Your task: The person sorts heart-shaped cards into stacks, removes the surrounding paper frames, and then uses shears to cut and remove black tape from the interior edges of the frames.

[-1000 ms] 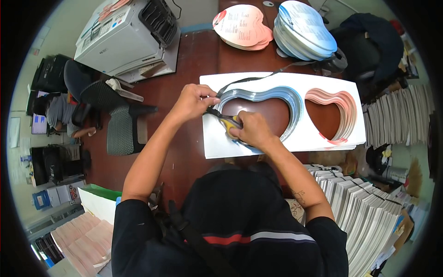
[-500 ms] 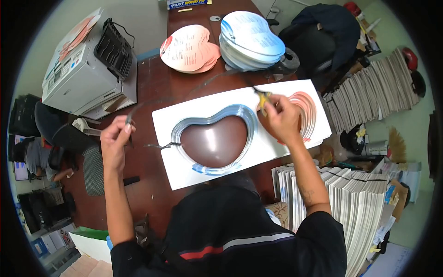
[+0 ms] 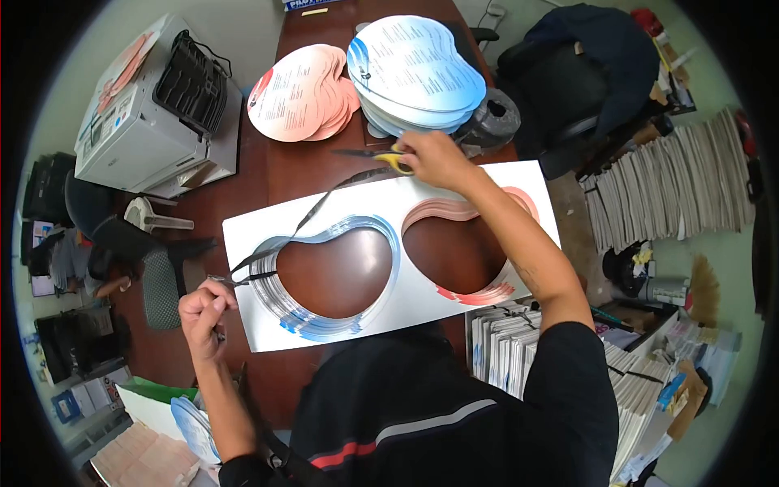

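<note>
A stack of white sheets (image 3: pixel 243 243) with two curved cut-out openings, one edged blue and one edged red, lies on the brown table. My left hand (image 3: pixel 207 315) is closed at its left edge, pinching the end of a black strap (image 3: pixel 312 213). That strap runs over the blue-edged opening towards the sheets' far edge, and part of it loops at the opening's left rim. Yellow-handled scissors (image 3: pixel 393 157) are in my right hand (image 3: pixel 434 158), beyond the sheets' far edge, with their dark blades pointing left.
Round blue-and-white cards (image 3: pixel 418 69) and pink cards (image 3: pixel 299 93) are piled at the back of the table (image 3: pixel 276 174). A printer (image 3: pixel 146 122) stands at the left. Bundled paper stacks (image 3: pixel 669 191) and a black chair (image 3: pixel 560 77) are at the right.
My right hand has moved left and away from me with the scissors. My left hand has come down to the sheets' edge. The strap now lies across the sheets. The camera view has shifted.
</note>
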`<state>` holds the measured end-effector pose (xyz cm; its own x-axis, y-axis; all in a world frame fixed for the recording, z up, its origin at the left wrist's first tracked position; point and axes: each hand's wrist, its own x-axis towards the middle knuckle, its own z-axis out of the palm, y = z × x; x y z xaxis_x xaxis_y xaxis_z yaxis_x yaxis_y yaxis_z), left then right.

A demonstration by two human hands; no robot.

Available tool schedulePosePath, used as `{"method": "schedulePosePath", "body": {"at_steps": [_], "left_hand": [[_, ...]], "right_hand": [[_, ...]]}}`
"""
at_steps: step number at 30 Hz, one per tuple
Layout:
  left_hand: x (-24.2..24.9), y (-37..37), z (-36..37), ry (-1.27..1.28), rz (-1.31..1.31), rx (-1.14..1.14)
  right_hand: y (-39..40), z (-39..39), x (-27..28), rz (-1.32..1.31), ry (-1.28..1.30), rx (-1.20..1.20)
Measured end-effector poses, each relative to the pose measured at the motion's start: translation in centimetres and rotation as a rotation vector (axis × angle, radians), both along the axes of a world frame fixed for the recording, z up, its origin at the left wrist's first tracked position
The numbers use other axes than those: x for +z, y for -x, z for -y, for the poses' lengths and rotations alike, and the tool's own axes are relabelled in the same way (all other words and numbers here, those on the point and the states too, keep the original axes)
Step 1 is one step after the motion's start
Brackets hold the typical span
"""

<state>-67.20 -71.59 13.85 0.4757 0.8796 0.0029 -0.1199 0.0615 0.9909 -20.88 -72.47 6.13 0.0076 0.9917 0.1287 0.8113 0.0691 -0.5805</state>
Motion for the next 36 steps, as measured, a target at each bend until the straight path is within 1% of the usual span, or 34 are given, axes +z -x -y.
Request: {"method": "schedulePosePath", "body": {"at_steps": [3,5,8,9,12,13,14,16,18,19,21,22,24,25,26,27,28,29,32,33,34,35,36], "left_hand": [[0.2,-4.5,1.8,0.008,-0.082,-0.048],[0.7,-6.9,2.6,0.0,-0.151,-0.105],[1.9,-10.6,3.9,-0.007,-0.2,-0.089],[2.1,-11.0,4.0,-0.028,-0.257,-0.103],[2.2,-14.3,5.0,-0.321,-0.495,-0.053],[3.2,-15.6,5.2,-0.441,-0.664,-0.109],[2.8,-17.0,5.5,-0.489,-0.691,-0.089],[1.8,-18.6,5.1,-0.712,-0.792,-0.177],[0.1,-19.9,4.7,-0.702,-0.716,-0.221],[-0.7,-20.7,4.6,-0.7,-0.675,-0.242],[-1.9,-22.2,4.6,-0.447,-0.512,-0.236],[-2.2,-23.0,4.5,-0.328,-0.428,-0.241],[-2.4,-24.1,4.4,-0.251,-0.353,-0.249],[-2.6,-24.4,4.4,-0.226,-0.318,-0.256],[-3.1,-24.7,4.3,-0.199,-0.281,-0.256],[-4.0,-24.8,3.7,-0.247,-0.28,-0.277],[-4.5,-24.8,3.2,-0.214,-0.254,-0.274],[-5.0,-24.5,2.9,-0.174,-0.237,-0.271],[-5.1,-23.9,2.7,-0.08,-0.17,-0.231],[-5.1,-23.8,2.3,-0.051,-0.167,-0.229],[-5.1,-23.9,2.0,-0.021,-0.161,-0.23],[-5.3,-24.0,1.8,-0.045,-0.166,-0.216],[-5.2,-24.5,1.9,-0.037,-0.162,-0.243]], "right_hand": [[1.4,-4.3,-3.1,0.084,0.186,0.034],[2.3,-6.7,-5.1,0.129,0.238,0.038],[2.5,-8.8,-7.7,0.214,0.324,0.054],[2.5,-9.0,-8.2,0.232,0.343,0.071],[2.1,-9.0,-9.0,0.265,0.393,0.1],[2.0,-8.7,-9.1,0.26,0.412,0.101],[1.7,-8.2,-9.2,0.256,0.43,0.101],[1.0,-6.8,-8.0,0.201,0.415,0.103],[0.2,-5.8,-7.5,0.149,0.37,0.085],[-0.5,-5.6,-7.1,0.14,0.429,0.105],[-2.0,-4.9,-6.2,0.113,0.546,0.126],[-2.6,-4.7,-6.4,0.094,0.565,0.109],[-3.6,-4.1,-7.1,0.064,0.603,0.077],[-3.6,-3.4,-7.1,0.075,0.565,0.023],[-3.7,-2.9,-7.0,0.05,0.58,0.012],[-3.7,-2.6,-7.6,0.032,0.47,-0.03],[-3.6,-2.4,-8.0,0.012,0.361,-0.064],[-3.7,-2.2,-8.6,-0.087,0.223,-0.12],[-3.6,-0.8,-6.0,-0.461,0.249,-0.214],[-3.9,-0.9,-7.5,-0.667,0.153,-0.197],[-3.8,0.9,-4.7,-0.969,0.235,-0.153],[-3.3,3.5,-0.1,-1.273,0.316,-0.107],[-3.0,5.8,2.4,-1.389,0.333,0.0]]}}
